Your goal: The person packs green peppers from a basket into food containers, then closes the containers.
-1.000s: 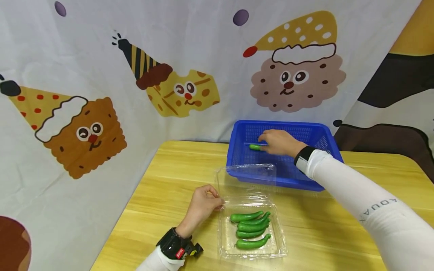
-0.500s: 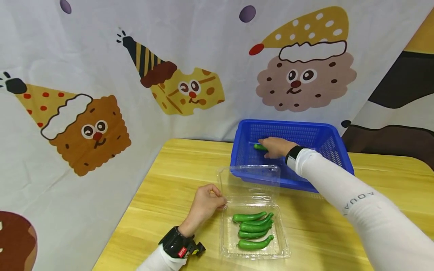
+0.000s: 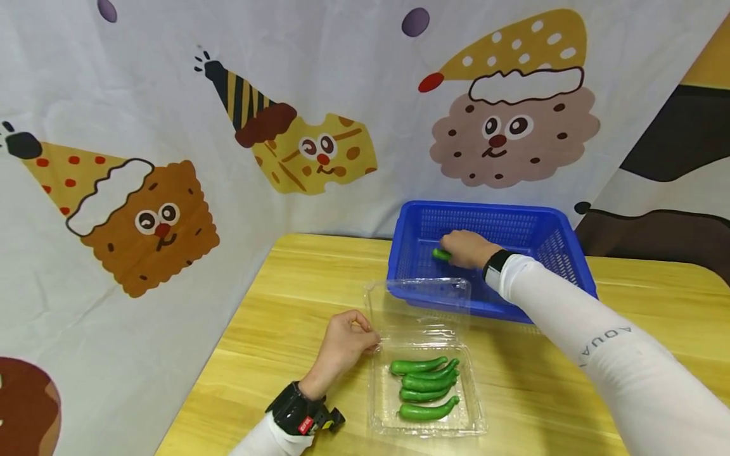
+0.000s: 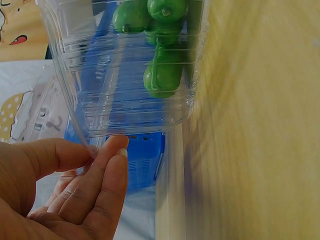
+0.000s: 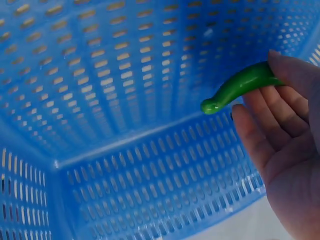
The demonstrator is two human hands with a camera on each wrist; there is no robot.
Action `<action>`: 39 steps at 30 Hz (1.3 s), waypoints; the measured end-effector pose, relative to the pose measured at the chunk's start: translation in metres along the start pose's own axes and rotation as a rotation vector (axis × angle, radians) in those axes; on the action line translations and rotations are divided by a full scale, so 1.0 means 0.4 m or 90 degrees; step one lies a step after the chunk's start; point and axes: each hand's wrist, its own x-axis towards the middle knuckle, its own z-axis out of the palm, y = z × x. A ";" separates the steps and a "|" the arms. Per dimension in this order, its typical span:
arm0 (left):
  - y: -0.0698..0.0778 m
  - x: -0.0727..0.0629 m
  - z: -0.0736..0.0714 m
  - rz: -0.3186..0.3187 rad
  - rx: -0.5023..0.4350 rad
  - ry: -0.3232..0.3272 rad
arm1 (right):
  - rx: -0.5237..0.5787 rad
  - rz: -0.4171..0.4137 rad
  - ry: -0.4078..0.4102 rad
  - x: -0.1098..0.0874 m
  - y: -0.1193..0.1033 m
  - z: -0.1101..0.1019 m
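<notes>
My left hand (image 3: 344, 340) pinches the edge of a clear plastic clamshell container (image 3: 470, 415) between thumb and fingers, near its hinge. The container lies open, its lid (image 3: 379, 310) tipped back toward the blue basket (image 3: 393, 253). Several green chili peppers (image 3: 429, 384) lie side by side in the container's base; in the left wrist view their rounded ends show through the plastic wall. Inside the basket, my right hand (image 3: 466, 249) holds one curved green chili pepper (image 5: 242, 86) between thumb and fingers. Its knobbed end points out of the hand, and the palm side hides the other end.
A yellow wood-grain table (image 3: 285, 297) carries both containers. The basket's slotted walls stand up around my right hand at the back of the table. Behind it hangs a white cloth (image 3: 319, 57) printed with cartoon biscuits and cheese.
My right hand has closed on the chili pepper in the basket and shifted it slightly toward me. My left hand stays at the container's edge. The head view has shifted slightly.
</notes>
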 end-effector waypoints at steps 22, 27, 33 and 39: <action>0.005 -0.004 -0.002 -0.007 -0.003 0.002 | 0.094 0.009 0.076 -0.092 -0.016 -0.131; 0.006 -0.006 -0.001 -0.008 0.009 0.007 | 0.129 0.008 0.103 -0.134 -0.030 -0.150; 0.005 -0.005 0.000 -0.003 0.018 0.008 | 0.150 0.005 0.153 -0.186 -0.055 -0.165; 0.002 -0.002 0.003 0.003 0.022 0.006 | 0.153 -0.011 0.197 -0.225 -0.088 -0.172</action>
